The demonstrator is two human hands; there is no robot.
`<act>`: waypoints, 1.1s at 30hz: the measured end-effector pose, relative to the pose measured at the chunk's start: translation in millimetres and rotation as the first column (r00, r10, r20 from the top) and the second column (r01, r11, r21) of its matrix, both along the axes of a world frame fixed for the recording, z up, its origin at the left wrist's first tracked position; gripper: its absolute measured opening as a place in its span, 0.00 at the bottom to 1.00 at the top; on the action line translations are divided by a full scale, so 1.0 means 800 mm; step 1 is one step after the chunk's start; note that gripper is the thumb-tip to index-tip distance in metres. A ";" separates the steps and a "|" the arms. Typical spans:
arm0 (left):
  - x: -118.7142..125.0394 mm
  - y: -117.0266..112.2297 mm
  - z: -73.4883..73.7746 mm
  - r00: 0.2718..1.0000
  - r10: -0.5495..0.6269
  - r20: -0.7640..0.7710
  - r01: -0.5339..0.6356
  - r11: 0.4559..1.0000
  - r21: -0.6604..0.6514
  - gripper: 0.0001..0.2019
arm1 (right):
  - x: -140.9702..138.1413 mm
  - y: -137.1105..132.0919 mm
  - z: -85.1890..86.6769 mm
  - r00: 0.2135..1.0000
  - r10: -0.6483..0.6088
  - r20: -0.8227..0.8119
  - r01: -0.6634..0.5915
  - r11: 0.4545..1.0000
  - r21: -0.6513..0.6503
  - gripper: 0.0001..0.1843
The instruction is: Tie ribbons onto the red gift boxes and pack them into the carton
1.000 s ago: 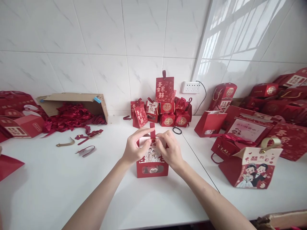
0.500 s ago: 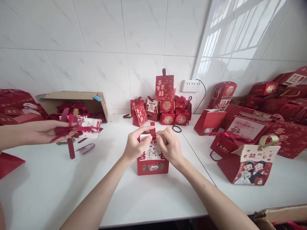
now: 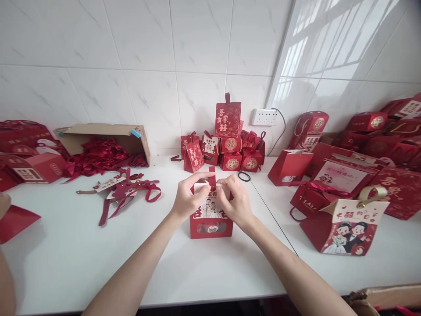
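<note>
A small red gift box point(image 3: 211, 221) with a cartoon couple on its white front stands upright on the white table point(image 3: 204, 272), right in front of me. My left hand point(image 3: 188, 199) pinches the top left of the box. My right hand point(image 3: 235, 202) pinches the top right. Between my fingertips a dark red ribbon handle point(image 3: 212, 176) sticks up from the box top.
A pile of finished red boxes point(image 3: 226, 147) stands against the tiled wall. A tipped cardboard carton point(image 3: 105, 136) spills red ribbons at left, with a ribbon bundle and a tag point(image 3: 126, 191) lying nearby. Red gift bags point(image 3: 345, 224) crowd the right. A black hair tie point(image 3: 244, 176) lies behind the box.
Another person's hand, which held a ribbon bundle with a tag at left, has withdrawn to the frame edge, and the bundle now lies on the table. My hands stay on the box top.
</note>
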State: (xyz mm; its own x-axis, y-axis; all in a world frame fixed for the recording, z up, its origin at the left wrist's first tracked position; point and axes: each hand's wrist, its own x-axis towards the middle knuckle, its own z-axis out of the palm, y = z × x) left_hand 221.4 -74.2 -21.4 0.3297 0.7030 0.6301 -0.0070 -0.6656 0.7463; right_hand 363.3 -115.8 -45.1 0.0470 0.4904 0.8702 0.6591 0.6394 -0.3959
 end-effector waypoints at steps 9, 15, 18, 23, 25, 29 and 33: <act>0.002 0.001 0.000 1.000 0.030 -0.001 -0.030 0.999 -0.021 0.15 | -0.002 0.002 0.000 0.999 -0.028 -0.047 0.026 0.999 -0.043 0.06; 0.000 0.003 0.001 1.000 0.018 -0.011 -0.019 0.996 -0.087 0.15 | -0.004 -0.002 0.006 0.995 0.004 -0.096 -0.016 0.992 -0.124 0.07; -0.001 0.003 0.001 1.000 0.029 -0.007 -0.030 0.995 -0.100 0.14 | -0.004 -0.003 0.008 0.991 0.024 -0.129 -0.044 0.987 -0.152 0.07; 0.001 0.000 -0.003 0.999 -0.017 0.032 0.019 0.998 -0.052 0.14 | -0.004 -0.005 0.007 0.985 0.023 -0.170 -0.048 0.988 -0.147 0.07; 0.001 0.000 -0.006 0.998 -0.048 0.041 0.050 0.997 -0.062 0.15 | -0.003 -0.006 0.007 0.985 0.025 -0.171 -0.048 0.990 -0.134 0.07; 0.000 0.002 -0.010 0.994 -0.097 0.052 0.102 0.989 -0.109 0.16 | -0.003 -0.008 0.007 0.988 0.049 -0.147 -0.067 0.991 -0.117 0.07; 0.001 0.002 -0.009 0.996 -0.069 0.048 0.074 0.992 -0.104 0.16 | -0.003 -0.008 0.006 0.988 0.046 -0.150 -0.064 0.991 -0.114 0.06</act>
State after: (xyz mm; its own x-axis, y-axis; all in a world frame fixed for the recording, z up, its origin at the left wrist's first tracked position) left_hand 221.9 -72.7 -28.4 0.3550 0.7419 0.5688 -0.0862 -0.5799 0.8101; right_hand 360.6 -122.2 -40.1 0.1398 0.5943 0.7920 0.5535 0.6163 -0.5602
